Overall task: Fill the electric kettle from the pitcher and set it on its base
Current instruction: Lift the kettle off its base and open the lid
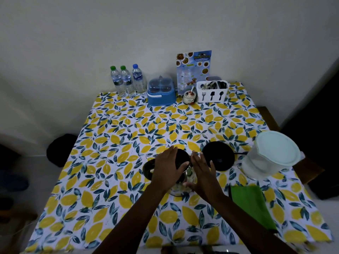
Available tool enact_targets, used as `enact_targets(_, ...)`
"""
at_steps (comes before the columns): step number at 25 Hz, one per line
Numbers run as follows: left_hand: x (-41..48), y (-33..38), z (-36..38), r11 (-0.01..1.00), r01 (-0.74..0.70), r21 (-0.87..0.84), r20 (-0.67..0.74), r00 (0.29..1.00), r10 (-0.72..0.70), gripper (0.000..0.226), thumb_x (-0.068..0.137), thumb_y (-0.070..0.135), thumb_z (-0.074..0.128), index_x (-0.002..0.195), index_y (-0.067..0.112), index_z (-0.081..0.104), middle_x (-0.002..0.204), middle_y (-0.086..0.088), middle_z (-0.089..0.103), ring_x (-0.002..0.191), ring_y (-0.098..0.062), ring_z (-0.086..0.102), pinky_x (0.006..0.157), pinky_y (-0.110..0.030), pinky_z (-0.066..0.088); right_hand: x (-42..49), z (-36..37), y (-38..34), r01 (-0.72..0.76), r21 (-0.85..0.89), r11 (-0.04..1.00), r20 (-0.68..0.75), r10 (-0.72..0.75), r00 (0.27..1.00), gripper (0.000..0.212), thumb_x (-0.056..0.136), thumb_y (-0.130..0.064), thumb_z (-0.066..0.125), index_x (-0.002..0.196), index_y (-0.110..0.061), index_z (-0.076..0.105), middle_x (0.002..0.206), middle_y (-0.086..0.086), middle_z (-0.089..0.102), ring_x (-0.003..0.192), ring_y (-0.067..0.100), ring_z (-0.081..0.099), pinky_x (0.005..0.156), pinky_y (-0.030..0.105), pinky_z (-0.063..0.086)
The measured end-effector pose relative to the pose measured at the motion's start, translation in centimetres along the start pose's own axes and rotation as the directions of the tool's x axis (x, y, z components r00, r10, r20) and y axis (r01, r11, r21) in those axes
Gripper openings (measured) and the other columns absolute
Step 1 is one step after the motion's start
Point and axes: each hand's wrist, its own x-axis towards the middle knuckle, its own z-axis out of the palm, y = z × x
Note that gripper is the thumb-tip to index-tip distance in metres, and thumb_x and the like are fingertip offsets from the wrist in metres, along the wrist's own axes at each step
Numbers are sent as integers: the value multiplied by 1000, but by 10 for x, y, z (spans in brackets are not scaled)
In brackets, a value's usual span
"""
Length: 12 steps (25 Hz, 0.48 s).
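The steel electric kettle with a black lid stands on the lemon-print tablecloth near the table's front middle, mostly hidden by my hands. My left hand lies flat over the lid, fingers spread. My right hand is against the kettle's right side, fingers apart, thumb low on the body. The round black base lies just right of the kettle, its cord running right. A clear pitcher of water with a pale lid stands at the right edge.
A folded green cloth lies right of my right arm. Along the back stand three water bottles, a blue lidded appliance, a small jar, a white cutlery caddy and a menu card. A dark stool sits left.
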Motion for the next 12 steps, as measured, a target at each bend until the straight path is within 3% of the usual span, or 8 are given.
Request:
enact_targets(2, 3, 0, 7, 996, -8, 92, -57, 998, 13, 61, 94, 46, 35, 140, 8, 39, 143, -12, 50, 132, -28, 45, 112, -43, 31, 1, 0, -1, 5, 54, 999, -1, -5, 1000, 103, 75, -85, 30, 153, -20, 12, 162, -6, 1, 149, 16, -2, 117, 47, 1)
enact_targets(4, 2, 3, 8, 998, -13, 64, -85, 996, 18, 54, 95, 39, 33, 138, 7, 42, 139, -13, 53, 128, -29, 49, 110, -43, 36, -1, 2, -1, 15, 93, 996, -22, -13, 1000, 103, 74, -85, 28, 153, -21, 10, 162, -6, 2, 148, 14, -7, 117, 48, 0)
enact_targets(6, 1, 8, 1, 992, 4, -125, -133, 991, -20, 52, 96, 35, 30, 138, 8, 42, 139, -13, 53, 128, -28, 49, 108, -39, 38, 0, 3, 0, 14, 113, 994, -32, -11, 999, 105, 73, -86, 30, 153, -21, 12, 162, -6, 2, 148, 13, -7, 116, 48, -1)
enact_targets(9, -6, -4, -13, 901, 19, -433, -196, 974, -115, 47, 98, 34, 29, 139, 15, 43, 140, -7, 53, 127, -21, 51, 105, -33, 42, 0, 1, 0, 7, 38, 999, -37, -6, 999, 103, 75, -85, 31, 153, -21, 11, 162, -4, 2, 149, 16, -3, 117, 51, 1)
enact_targets(12, -20, -14, -25, 693, 99, -714, -138, 951, -278, 39, 103, 29, 33, 140, 20, 43, 142, 1, 49, 129, -13, 47, 104, -27, 42, -4, 3, -7, 86, 9, 996, -81, -85, 993, 97, 79, -70, 50, 153, -26, 6, 162, -3, 3, 149, 18, -1, 118, 56, 10)
